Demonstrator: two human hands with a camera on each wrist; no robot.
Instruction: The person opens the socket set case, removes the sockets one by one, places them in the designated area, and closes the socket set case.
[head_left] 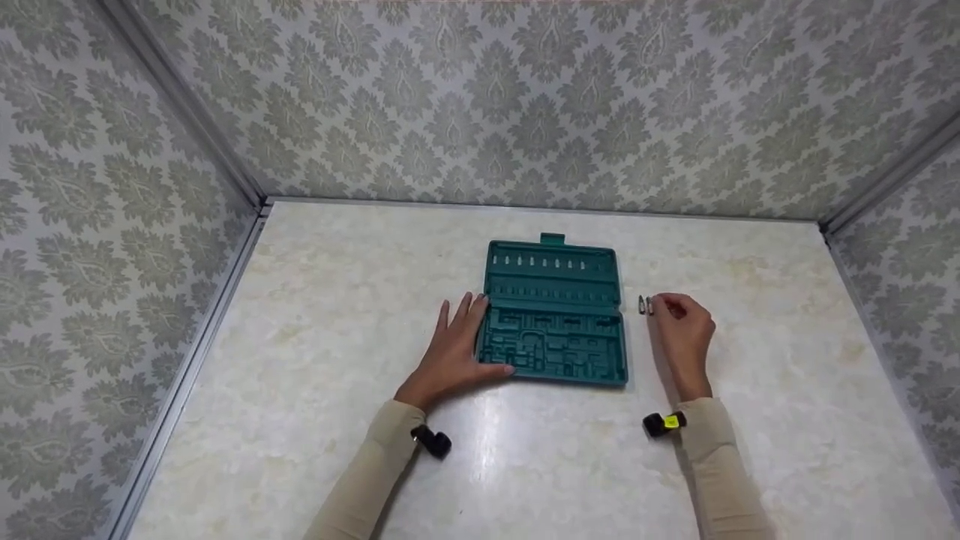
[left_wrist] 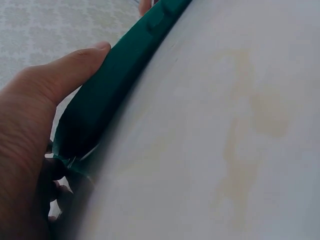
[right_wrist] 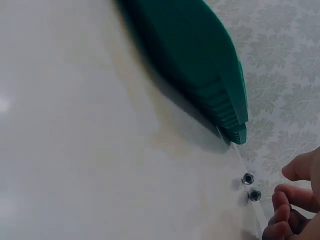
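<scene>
Spread left hand (head_left: 454,356) is steadying the case (head_left: 553,309); empty, loosely curled right hand (head_left: 686,330) is nearly touching sockets (right_wrist: 254,194), likely slick, best side-pinched.

Narrow gap between green case (head_left: 555,309) and sockets (right_wrist: 254,194)

At a distance I see my two sleeved forearms (head_left: 716,457) extending from the near side of the tabletop (head_left: 337,292), the left one slanting inward. I have my left hand (head_left: 454,349) mid-surface, fingers straight, thumb spread wide; my right hand (head_left: 686,326) is nearer the right edge, fingers bent, thumb slightly apart from the forefinger.
</scene>
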